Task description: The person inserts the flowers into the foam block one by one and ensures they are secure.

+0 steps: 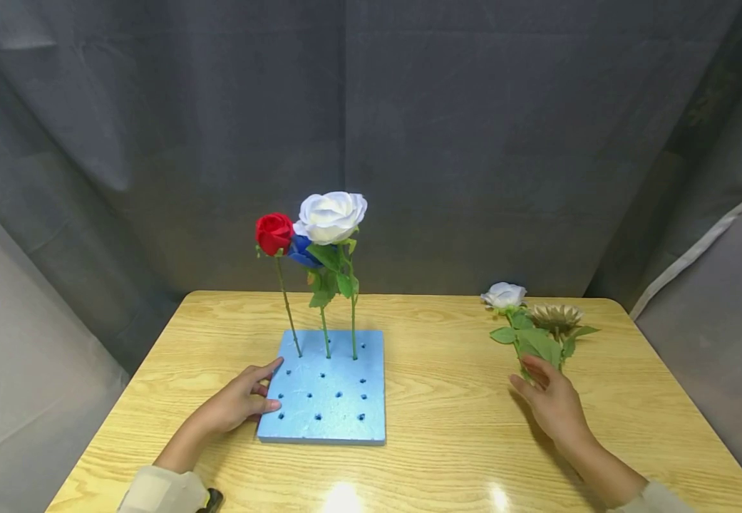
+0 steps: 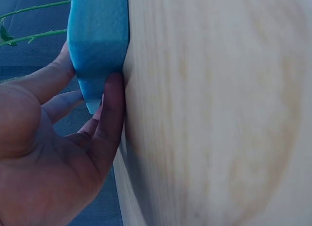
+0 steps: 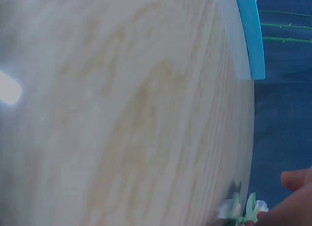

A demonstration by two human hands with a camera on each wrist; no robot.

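My left hand (image 1: 239, 400) holds the left edge of a blue foam board (image 1: 338, 420), thumb on its top and fingers bent along its side; the left wrist view shows the fingers at the board's edge (image 2: 100, 45). A red rose (image 1: 274, 234), a blue flower (image 1: 304, 251) and a white rose (image 1: 331, 217) stand upright in holes along its far part. My right hand (image 1: 559, 407), thumb and fingers apart, reaches at the stems and leaves of a lying white rose (image 1: 504, 295) and a pale brownish flower (image 1: 557, 318). Its fingertips overlap a green leaf (image 1: 540, 345).
Several holes dot the near part of the board. The wooden table (image 1: 447, 399) spans between the board and the lying flowers. Grey curtains (image 1: 473, 142) hang behind the table and at both sides. A dark watch (image 1: 213, 500) shows by the left sleeve.
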